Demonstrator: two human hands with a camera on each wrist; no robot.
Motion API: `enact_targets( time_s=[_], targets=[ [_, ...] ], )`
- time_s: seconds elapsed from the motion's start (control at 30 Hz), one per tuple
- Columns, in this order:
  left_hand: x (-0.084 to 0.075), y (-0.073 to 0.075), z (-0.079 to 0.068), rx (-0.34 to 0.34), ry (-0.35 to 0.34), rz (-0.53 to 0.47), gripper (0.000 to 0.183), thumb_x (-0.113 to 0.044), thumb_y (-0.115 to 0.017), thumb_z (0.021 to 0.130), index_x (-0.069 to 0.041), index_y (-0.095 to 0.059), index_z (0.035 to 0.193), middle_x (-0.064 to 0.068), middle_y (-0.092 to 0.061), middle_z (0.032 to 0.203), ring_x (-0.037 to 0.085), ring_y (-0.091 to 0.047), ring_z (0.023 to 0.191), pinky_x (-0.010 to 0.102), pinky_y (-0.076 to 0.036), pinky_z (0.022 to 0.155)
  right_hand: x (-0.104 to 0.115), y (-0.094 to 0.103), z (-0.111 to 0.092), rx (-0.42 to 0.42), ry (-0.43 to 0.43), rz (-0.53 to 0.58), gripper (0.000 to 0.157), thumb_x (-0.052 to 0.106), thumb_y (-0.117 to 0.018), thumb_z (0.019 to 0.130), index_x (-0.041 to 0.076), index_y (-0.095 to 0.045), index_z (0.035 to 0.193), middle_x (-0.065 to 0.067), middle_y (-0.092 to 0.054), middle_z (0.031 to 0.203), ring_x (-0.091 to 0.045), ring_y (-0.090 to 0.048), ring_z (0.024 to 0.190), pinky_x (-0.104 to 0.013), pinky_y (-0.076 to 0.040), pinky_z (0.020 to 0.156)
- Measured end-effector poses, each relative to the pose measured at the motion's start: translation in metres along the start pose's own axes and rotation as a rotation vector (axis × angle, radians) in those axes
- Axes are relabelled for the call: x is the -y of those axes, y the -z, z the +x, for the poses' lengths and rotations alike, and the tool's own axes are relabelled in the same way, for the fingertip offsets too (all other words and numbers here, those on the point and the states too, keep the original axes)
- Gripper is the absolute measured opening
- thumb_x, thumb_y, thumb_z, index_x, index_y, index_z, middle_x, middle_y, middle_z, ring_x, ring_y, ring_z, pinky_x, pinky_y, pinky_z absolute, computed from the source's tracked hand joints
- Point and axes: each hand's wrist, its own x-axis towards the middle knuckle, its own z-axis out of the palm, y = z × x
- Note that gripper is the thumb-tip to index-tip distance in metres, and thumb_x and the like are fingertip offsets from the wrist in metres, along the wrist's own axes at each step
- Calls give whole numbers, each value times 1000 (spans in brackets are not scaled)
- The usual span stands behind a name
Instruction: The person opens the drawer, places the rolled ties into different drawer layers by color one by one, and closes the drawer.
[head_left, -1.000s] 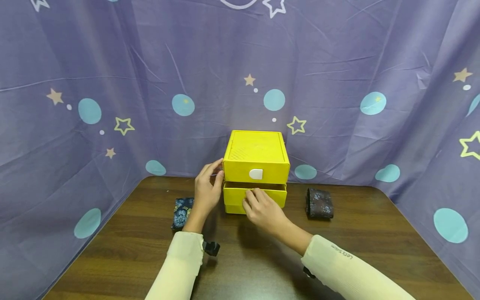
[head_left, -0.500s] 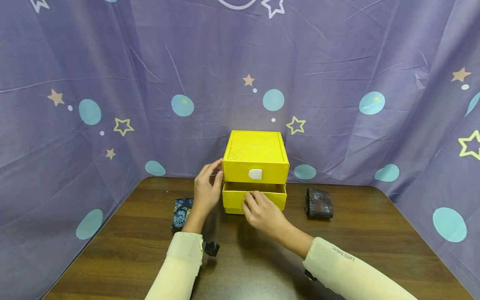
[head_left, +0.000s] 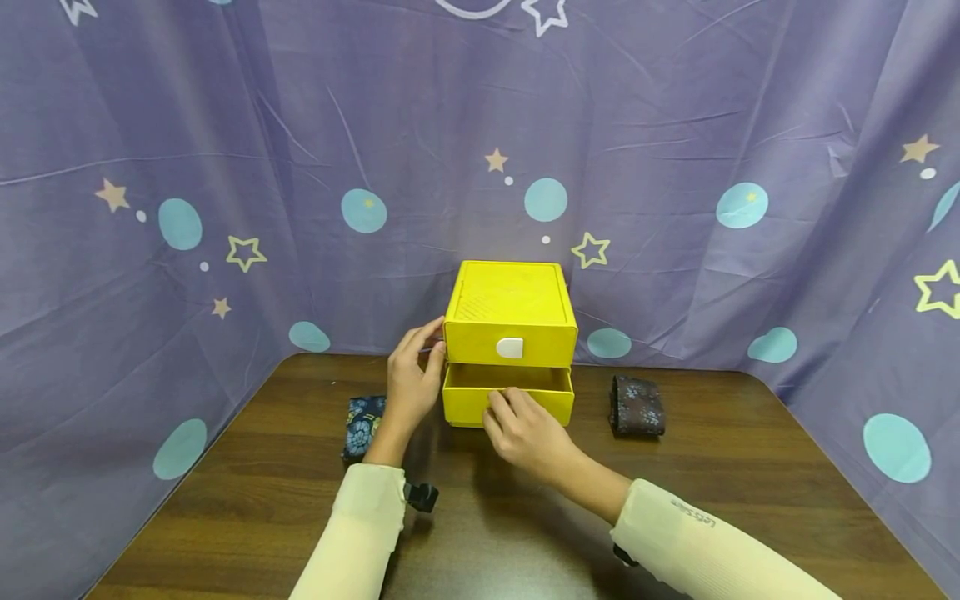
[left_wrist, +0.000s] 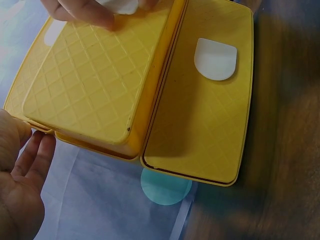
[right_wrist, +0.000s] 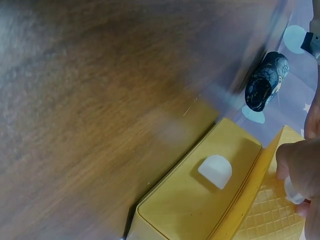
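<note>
A yellow drawer cabinet (head_left: 513, 292) stands at the back of the table, with white half-round handles on its drawers. Its middle drawer (left_wrist: 85, 80) is partly pulled out, and the inside that shows looks bare. My right hand (head_left: 528, 433) pinches this drawer's white handle (right_wrist: 292, 192), mostly hidden by the fingers. The top drawer and the bottom drawer (left_wrist: 200, 115) are closed. My left hand (head_left: 412, 379) rests against the cabinet's left side near the top drawer, fingers extended and thumb by the front corner.
A dark blue flowered roll of cloth (right_wrist: 267, 82) lies left of the cabinet, partly behind my left wrist in the head view. A dark brown flowered folded cloth (head_left: 637, 407) sits to the right. A purple patterned curtain (head_left: 645, 167) hangs close behind the wooden table (head_left: 720, 467).
The middle drawer has slid further out toward me, showing more of its inside. My right hand has moved slightly nearer with it; the left hand has stayed in place.
</note>
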Motion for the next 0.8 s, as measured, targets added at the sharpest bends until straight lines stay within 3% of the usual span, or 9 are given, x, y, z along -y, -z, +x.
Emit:
enact_targets(
  time_s=[0.47, 0.8],
  targets=[
    [0, 1, 0, 17, 21, -7, 37, -2, -62, 101, -6, -64, 138, 13, -67, 116, 28, -66, 105, 44, -59, 86, 5, 11, -1, 47, -3, 25, 32, -3, -39, 104, -2, -70, 96, -17, -63, 97, -28, -59, 83, -34, -55, 77],
    [1, 0, -1, 9, 4, 2, 38, -2, -63, 100, -5, -64, 138, 14, -68, 116, 29, -67, 105, 47, -58, 85, 8, 19, -1, 31, 8, 29, 30, -1, -41, 103, -2, -71, 95, -17, -63, 97, -27, -58, 82, -35, -54, 78]
  ],
)
